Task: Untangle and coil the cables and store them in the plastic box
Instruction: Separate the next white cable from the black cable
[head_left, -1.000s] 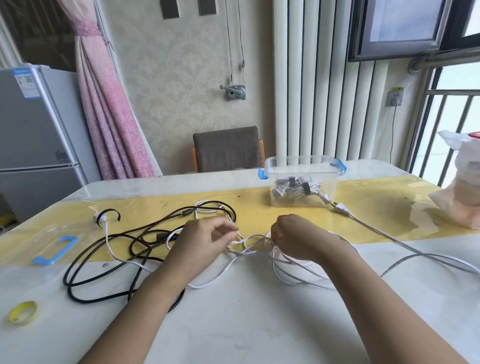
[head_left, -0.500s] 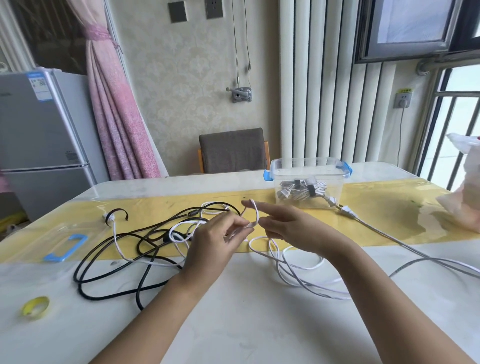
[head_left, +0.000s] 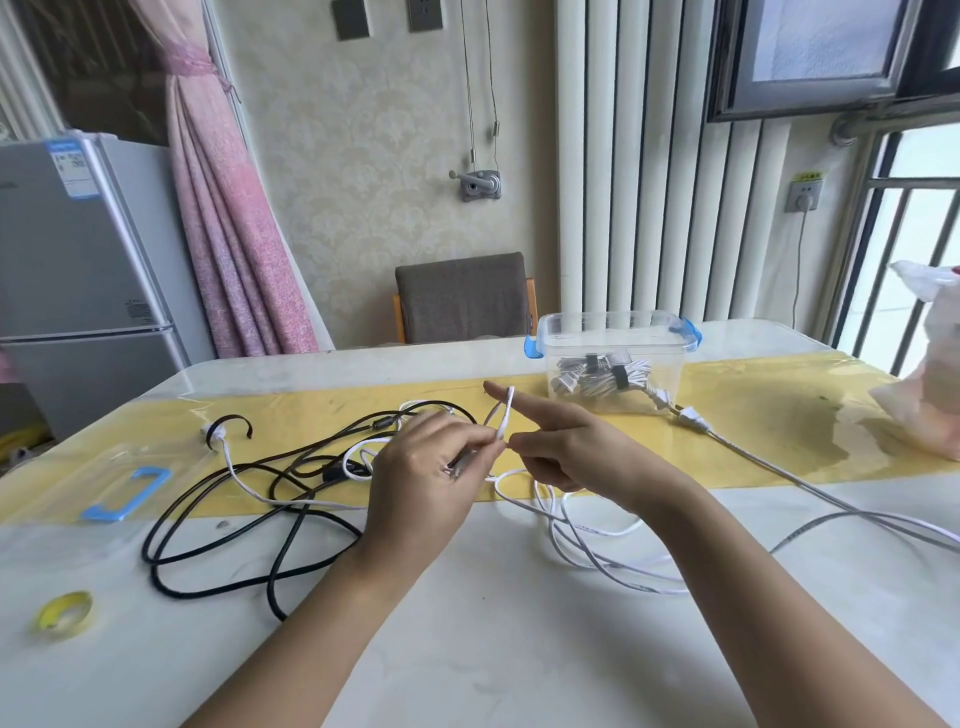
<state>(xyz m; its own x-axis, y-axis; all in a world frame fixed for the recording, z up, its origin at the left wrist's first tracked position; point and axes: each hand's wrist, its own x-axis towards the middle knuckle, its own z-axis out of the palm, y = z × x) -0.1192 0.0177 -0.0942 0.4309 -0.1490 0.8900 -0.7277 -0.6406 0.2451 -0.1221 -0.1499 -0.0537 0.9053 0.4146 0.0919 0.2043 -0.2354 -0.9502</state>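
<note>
Tabletop (head_left: 519, 649): one coil (head_left: 602, 376) in plastic box (head_left: 670, 332), upper right; black cable (head_left: 208, 590) loose, centre-left. Left hand (head_left: 421, 483) fingers (head_left: 467, 441) pinch white cable (head_left: 505, 415), looped over straight forefinger of right hand (head_left: 576, 447).

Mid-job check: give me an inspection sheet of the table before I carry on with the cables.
Surface: table, white, with a yellow runner across it.
Job's things: open plastic box holds tied white coils; its lid lies flat at far left.
Clutter: tape roll near the left edge; bag at right.
Hands: left hand pinches a loop of white cable; right hand has its index finger straight, at that loop.
Cables: black cable lies loose, crossed by white strands; a plug lies beside the box, its lead running off right.
Surroundings: chair, fridge, curtain, radiator.
</note>
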